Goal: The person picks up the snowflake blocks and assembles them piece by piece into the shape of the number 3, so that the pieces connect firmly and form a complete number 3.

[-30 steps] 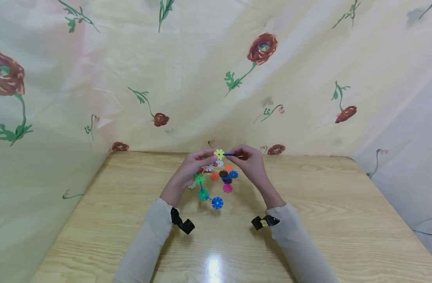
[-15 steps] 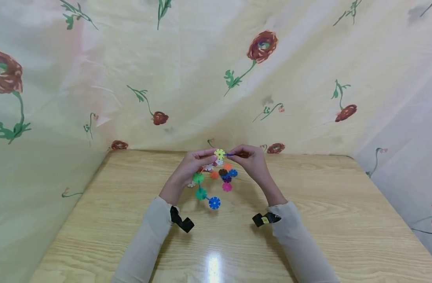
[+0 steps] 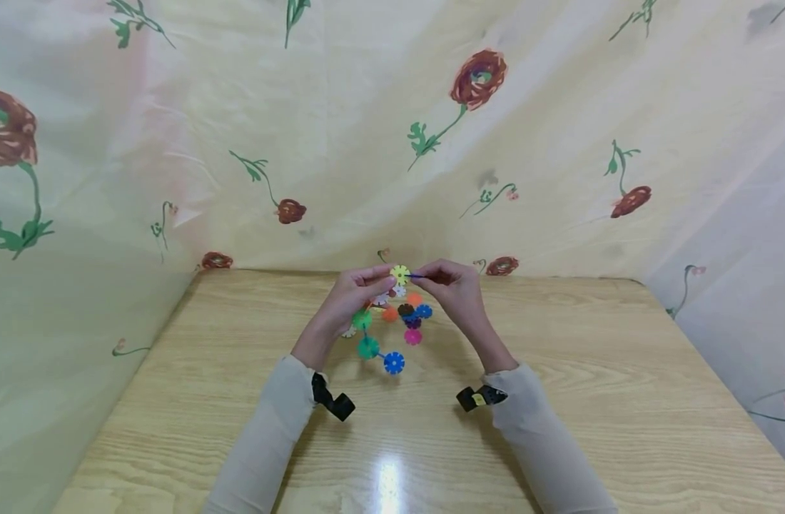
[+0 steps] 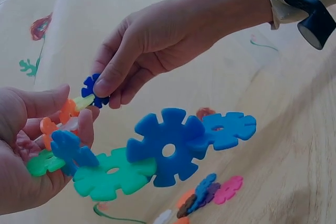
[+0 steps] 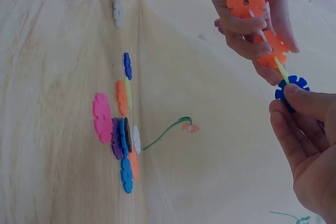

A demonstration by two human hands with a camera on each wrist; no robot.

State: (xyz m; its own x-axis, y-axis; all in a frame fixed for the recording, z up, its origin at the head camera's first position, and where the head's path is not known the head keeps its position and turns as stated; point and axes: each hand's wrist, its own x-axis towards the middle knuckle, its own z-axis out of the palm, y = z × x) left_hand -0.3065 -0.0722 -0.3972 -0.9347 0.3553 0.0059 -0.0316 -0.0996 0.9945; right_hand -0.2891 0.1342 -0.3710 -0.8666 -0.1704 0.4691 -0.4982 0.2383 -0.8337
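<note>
My left hand (image 3: 349, 303) grips a chain of slotted plastic flower discs. At the chain's far end, a pale yellow disc (image 3: 400, 275) stands out past the left fingertips. My right hand (image 3: 458, 294) pinches a dark blue disc (image 5: 299, 82) between thumb and fingers, edge-on to the yellow one and meeting its rim. Orange discs (image 5: 245, 1) lie along the left fingers. From the left hand the other end hangs free, with a green disc (image 4: 118, 174) and larger-looking blue discs (image 4: 168, 148) toward the camera. The left fingers partly cover the chain's middle.
Loose discs lie on the wooden table (image 3: 559, 400) below and behind the hands, among them a pink disc (image 5: 102, 118), a purple disc (image 5: 116, 139) and a white disc (image 5: 117, 13). A flowered cloth (image 3: 341, 143) hangs along the table's back edge.
The chain's hanging end swings slightly left, then back right. Both hands keep their holds, with the dark blue disc staying at the yellow disc's right rim.
</note>
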